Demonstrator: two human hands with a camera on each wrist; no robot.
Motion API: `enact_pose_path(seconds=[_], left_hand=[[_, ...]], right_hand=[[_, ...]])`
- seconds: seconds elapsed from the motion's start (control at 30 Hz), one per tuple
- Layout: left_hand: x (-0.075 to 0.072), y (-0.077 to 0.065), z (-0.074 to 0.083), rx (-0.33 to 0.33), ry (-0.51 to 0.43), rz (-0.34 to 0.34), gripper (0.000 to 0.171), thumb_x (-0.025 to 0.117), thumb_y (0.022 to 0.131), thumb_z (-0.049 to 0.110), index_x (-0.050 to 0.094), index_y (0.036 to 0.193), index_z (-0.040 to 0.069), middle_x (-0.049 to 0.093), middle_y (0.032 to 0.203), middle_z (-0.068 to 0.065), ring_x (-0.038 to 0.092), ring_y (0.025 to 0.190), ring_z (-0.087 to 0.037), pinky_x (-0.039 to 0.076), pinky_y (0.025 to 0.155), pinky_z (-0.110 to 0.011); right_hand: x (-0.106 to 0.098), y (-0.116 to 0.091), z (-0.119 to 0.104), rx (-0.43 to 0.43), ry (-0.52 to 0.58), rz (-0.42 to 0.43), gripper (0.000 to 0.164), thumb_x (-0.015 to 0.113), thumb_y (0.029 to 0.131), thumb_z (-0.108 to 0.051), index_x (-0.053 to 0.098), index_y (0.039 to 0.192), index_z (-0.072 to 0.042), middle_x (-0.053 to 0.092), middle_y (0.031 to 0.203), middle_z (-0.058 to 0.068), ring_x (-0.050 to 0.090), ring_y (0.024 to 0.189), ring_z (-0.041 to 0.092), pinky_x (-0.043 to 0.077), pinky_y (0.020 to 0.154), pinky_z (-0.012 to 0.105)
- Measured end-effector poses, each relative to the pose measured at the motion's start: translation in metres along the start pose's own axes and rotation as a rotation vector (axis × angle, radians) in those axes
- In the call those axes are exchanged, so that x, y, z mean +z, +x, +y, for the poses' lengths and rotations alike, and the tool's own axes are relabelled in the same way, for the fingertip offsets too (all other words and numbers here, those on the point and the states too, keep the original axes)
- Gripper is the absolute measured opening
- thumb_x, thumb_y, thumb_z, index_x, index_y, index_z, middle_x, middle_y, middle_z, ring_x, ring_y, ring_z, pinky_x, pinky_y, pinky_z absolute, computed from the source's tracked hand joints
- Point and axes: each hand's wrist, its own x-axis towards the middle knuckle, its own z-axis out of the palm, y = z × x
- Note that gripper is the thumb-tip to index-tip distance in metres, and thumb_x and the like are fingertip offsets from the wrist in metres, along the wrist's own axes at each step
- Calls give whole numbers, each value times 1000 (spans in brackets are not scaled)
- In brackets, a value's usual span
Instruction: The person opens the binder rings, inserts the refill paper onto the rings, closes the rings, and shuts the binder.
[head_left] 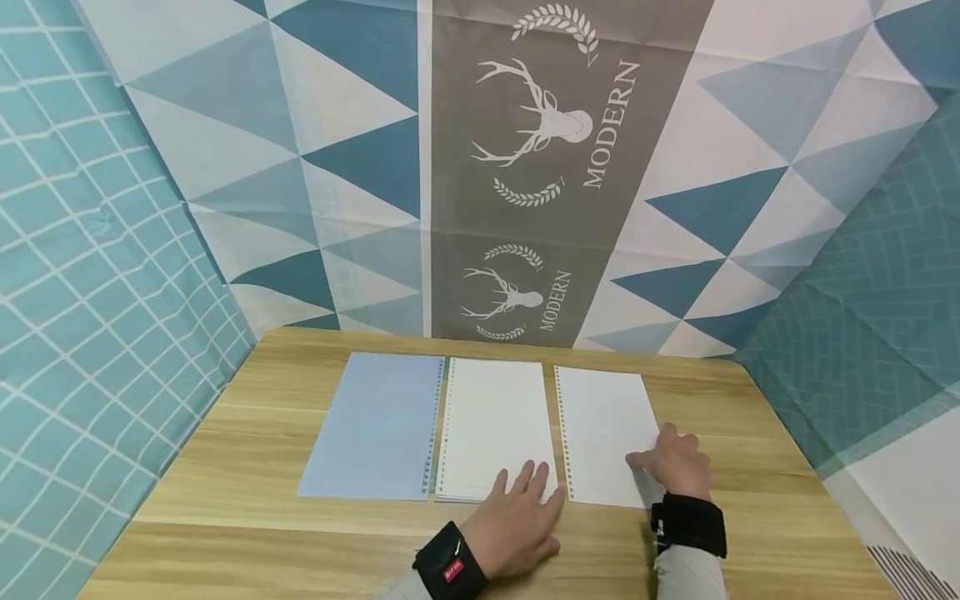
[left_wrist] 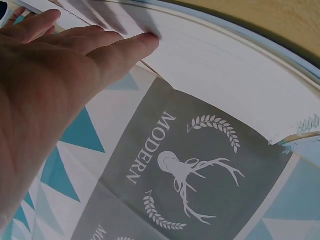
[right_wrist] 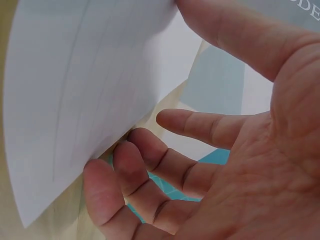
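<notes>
Three pieces with punched hole edges lie in a row on the wooden table: a pale blue notebook cover (head_left: 382, 425), a stack of white lined loose-leaf paper (head_left: 495, 408) and a white loose-leaf sheet (head_left: 603, 425). My left hand (head_left: 513, 521) rests with extended fingers on the stack's lower right corner; its fingertips (left_wrist: 150, 40) touch the paper in the left wrist view. At the right sheet's outer edge is my right hand (head_left: 678, 467). Its thumb (right_wrist: 225, 30) lies on the sheet, and several bent fingertips (right_wrist: 100, 182) meet the edge. The index finger is apart from the paper.
The wooden table (head_left: 247, 467) extends around the papers. Behind it hangs a patterned cloth (head_left: 360, 167) with deer heads and triangles. A teal tiled curtain (head_left: 90, 250) borders the left side, and a green one (head_left: 877, 317) the right.
</notes>
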Motion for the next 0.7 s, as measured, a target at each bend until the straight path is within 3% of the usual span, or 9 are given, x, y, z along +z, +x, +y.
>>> enact_pose_path(seconds=[0.5, 0.7], left_hand=[[2, 1, 0, -3, -2, -12, 63, 56, 99, 54, 45, 153, 24, 37, 164, -12, 38, 151, -31, 42, 113, -56], [2, 1, 1, 1, 20, -7, 64, 57, 98, 55, 45, 152, 24, 37, 163, -12, 39, 151, -31, 43, 113, -55]], right_hand=[[1, 3, 3, 16, 90, -31, 83, 78, 84, -29, 33, 135, 19, 43, 119, 45, 56, 93, 51, 53, 77, 58], [1, 6, 6, 5, 77, -37, 80, 78, 84, -30, 36, 130, 20, 46, 118, 44, 55, 96, 49, 52, 77, 54]])
